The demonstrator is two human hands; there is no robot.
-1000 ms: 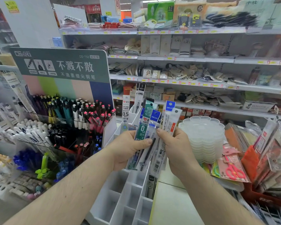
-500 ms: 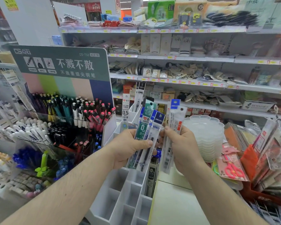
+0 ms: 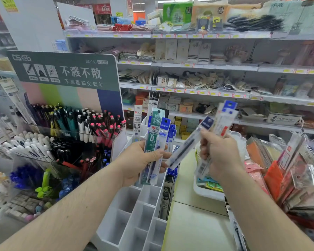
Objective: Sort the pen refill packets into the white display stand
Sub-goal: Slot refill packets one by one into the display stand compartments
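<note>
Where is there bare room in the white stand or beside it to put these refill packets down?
The white plastic display stand has bare near compartments below the left hand. The pale countertop shows bare between the stand and the white tray. Crowded: the stand's far slots with standing packets, and the pen display at left.

Above the white compartmented plastic display stand [image 3: 134, 211], the left hand [image 3: 140, 160] gripped two upright refill packets [image 3: 155, 142]; the right hand [image 3: 219, 156] held tilted ones [image 3: 188, 142].
</note>
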